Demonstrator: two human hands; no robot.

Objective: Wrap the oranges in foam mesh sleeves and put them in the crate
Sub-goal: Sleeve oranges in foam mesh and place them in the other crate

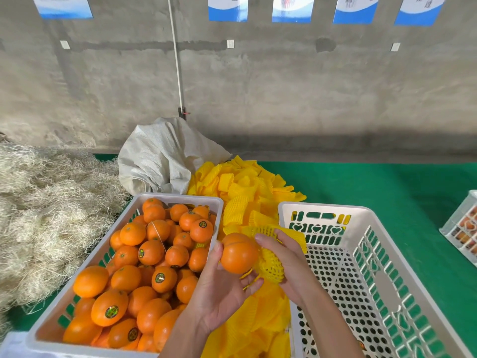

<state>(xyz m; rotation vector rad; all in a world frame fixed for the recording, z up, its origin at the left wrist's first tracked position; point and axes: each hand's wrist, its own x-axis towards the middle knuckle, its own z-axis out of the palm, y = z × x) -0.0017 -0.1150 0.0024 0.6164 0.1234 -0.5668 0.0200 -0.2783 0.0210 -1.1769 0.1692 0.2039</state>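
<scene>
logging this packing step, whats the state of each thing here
bare orange: held in left hand, not sleeved
yellow foam mesh sleeve: stretched in right hand, beside the orange
white plastic crate of oranges: nearly full
white perforated plastic crate: visible part almost empty
yellow sleeve pile: loose on the green table
white woven sack: crumpled

- The round green-and-gold stickers on several oranges in the left crate carry a printed design too small to read.
- The blue-and-white wall posters show dark characters, cropped and blurred, not legible.
</scene>
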